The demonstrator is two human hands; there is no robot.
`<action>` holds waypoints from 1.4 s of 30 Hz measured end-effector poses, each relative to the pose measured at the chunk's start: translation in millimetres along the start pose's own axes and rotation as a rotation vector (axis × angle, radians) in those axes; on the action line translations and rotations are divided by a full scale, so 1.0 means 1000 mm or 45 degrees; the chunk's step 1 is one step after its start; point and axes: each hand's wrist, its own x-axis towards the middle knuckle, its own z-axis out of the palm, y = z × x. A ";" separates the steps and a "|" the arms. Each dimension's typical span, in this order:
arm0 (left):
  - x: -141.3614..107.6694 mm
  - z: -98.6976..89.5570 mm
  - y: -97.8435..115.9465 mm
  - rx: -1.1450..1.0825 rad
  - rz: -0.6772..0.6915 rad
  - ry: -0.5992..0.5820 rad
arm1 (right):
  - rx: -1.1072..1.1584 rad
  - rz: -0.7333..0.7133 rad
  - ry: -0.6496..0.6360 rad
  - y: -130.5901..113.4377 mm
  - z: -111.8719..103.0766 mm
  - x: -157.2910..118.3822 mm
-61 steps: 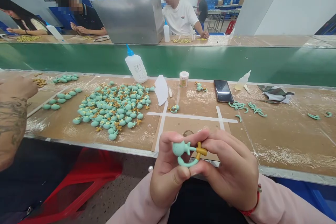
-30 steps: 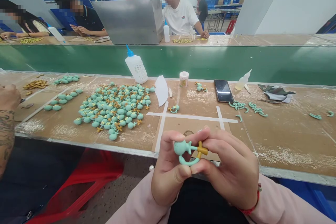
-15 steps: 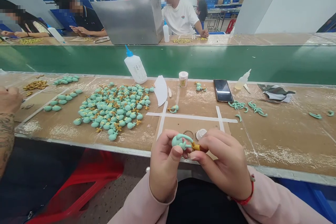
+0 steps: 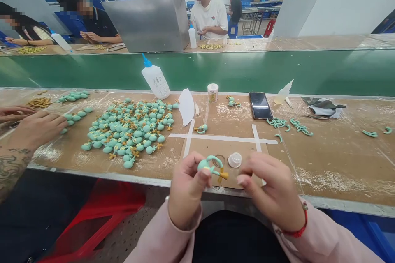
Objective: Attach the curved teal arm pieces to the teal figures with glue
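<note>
Toy [image 4: 203,164] in L hand [image 4: 186,193], nr R hand [image 4: 273,187].

Smooth figurine [image 4: 203,165]; glossy phone [image 4: 261,106]

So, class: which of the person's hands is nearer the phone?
Right: the right hand is below the phone in view; the left hand is farther off, below and leftward.

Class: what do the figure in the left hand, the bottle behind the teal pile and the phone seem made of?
Figure: perhaps rubber or plastic, matte, from soft, even shading. Bottle: probably plastic, satin, from its cloudy white walls. Phone: likely glass-fronted, glossy; its face reflects light.
</note>
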 end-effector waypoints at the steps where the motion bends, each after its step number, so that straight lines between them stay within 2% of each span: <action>1: 0.009 -0.009 0.001 0.186 -0.061 -0.050 | -0.065 0.040 0.040 0.012 -0.007 -0.001; 4: 0.043 -0.042 0.000 0.928 -0.161 -0.258 | -0.384 0.259 0.154 0.067 -0.035 -0.006; 5: 0.055 -0.052 -0.002 1.007 -0.161 -0.279 | -0.498 0.376 0.131 0.089 -0.045 -0.007; 7: 0.078 -0.065 -0.010 1.077 -0.139 -0.298 | -0.742 0.687 -0.059 0.131 -0.062 -0.009; 10: 0.099 -0.073 -0.018 1.122 -0.092 -0.267 | -0.871 0.840 -0.128 0.177 -0.073 -0.010; 12: 0.101 -0.078 -0.018 1.139 -0.062 -0.186 | -0.892 0.872 -0.143 0.193 -0.072 -0.010; 14: 0.096 -0.090 -0.013 1.151 -0.025 -0.039 | -0.896 0.891 -0.180 0.200 -0.071 -0.011; 19: 0.063 -0.150 0.003 1.273 0.068 0.492 | -0.892 0.912 -0.273 0.207 -0.075 -0.012; 22: 0.045 -0.173 0.004 1.420 0.061 0.621 | -0.960 0.972 -0.277 0.212 -0.074 -0.007; 24: 0.040 -0.176 -0.001 1.503 0.045 0.582 | -0.998 0.997 -0.301 0.212 -0.069 -0.002; 27: 0.043 -0.167 -0.010 1.550 0.042 0.456 | -1.042 0.981 -0.366 0.209 -0.062 0.008; 31: 0.053 -0.159 -0.015 1.451 0.063 0.344 | -1.088 0.922 -0.446 0.204 -0.062 0.018; 34: 0.057 -0.161 -0.016 1.267 0.075 0.297 | -1.082 0.867 -0.460 0.205 -0.066 0.019; 37: 0.051 -0.160 -0.016 1.020 0.051 0.299 | -1.030 0.837 -0.394 0.205 -0.071 0.014; 42: 0.039 -0.134 -0.012 0.577 0.038 0.329 | -0.802 0.834 -0.242 0.205 -0.077 0.000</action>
